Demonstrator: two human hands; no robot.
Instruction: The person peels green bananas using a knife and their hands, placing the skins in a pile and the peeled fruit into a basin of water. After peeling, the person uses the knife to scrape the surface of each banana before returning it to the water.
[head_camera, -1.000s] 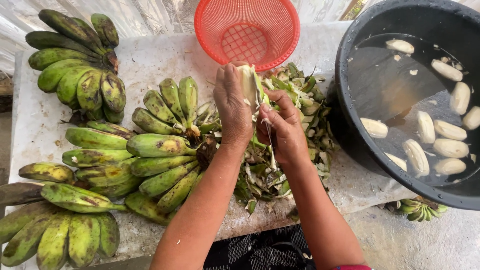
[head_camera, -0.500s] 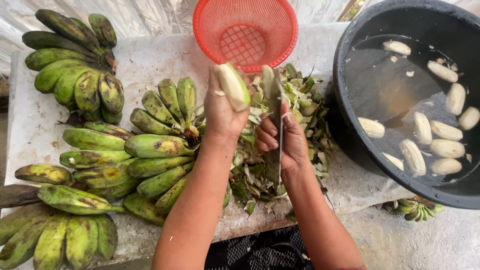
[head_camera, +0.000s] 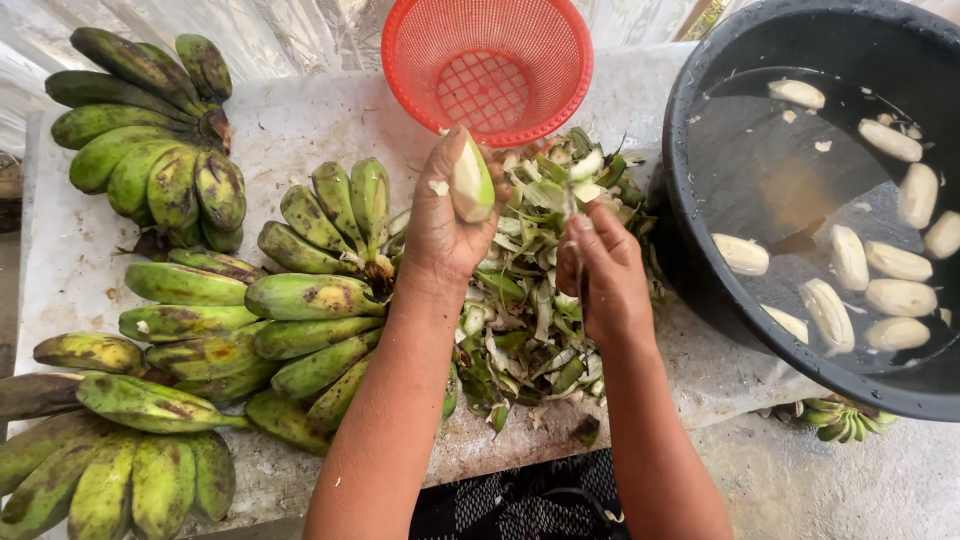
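Observation:
My left hand (head_camera: 445, 225) holds a partly peeled green banana (head_camera: 470, 182) upright, its pale flesh showing on one side. To its right, my right hand (head_camera: 600, 275) grips a knife (head_camera: 572, 205) whose thin blade points up, a little apart from the banana. Both hands hover over a heap of green peelings (head_camera: 530, 300) on the white table (head_camera: 310, 125). Hands of green bananas (head_camera: 270, 310) lie just left of my left arm.
A red plastic basket (head_camera: 487, 62) stands at the back of the table. A black tub (head_camera: 720, 120) of water with several peeled bananas sits at the right. More green bunches lie at the far left (head_camera: 150, 150) and near left (head_camera: 110, 450). The ground lies below the table's front edge.
My left hand lifted the banana away from the knife and turned it upright. My right hand drew the knife down and to the right, apart from the banana.

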